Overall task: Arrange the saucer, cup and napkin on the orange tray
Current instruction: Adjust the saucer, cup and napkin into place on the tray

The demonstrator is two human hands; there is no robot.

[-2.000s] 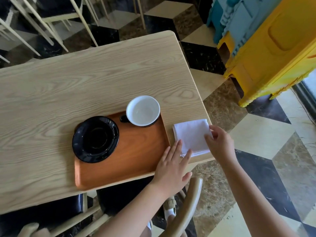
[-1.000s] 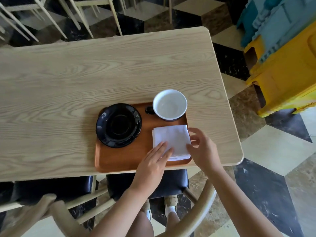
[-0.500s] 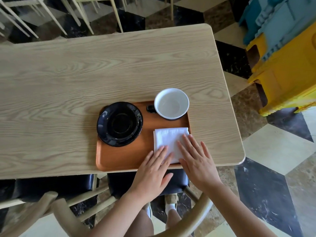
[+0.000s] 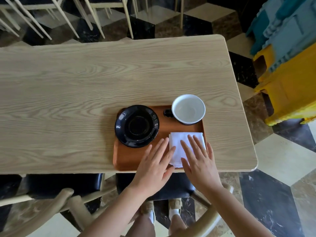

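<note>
An orange tray (image 4: 125, 159) lies at the near edge of the wooden table. On its left part sits a black saucer (image 4: 136, 126). At its far right corner stands a cup (image 4: 188, 109), white inside, with a dark handle pointing left. A folded white napkin (image 4: 181, 139) lies flat on the tray's near right corner. My left hand (image 4: 154, 164) rests flat with spread fingers on the napkin's left edge. Fingers apart, my right hand (image 4: 199, 160) lies flat over the napkin's right half. Neither hand grips anything.
The table (image 4: 85, 82) stretches far to the left and back. Wooden chairs with dark seats (image 4: 56, 185) stand under its near edge. More chair legs (image 4: 68, 17) are beyond the table. Stacked yellow and blue plastic stools (image 4: 289, 69) stand at the right.
The napkin went from the bare table at the right onto the tray's near right corner. Both hands have since flattened on top of it.
</note>
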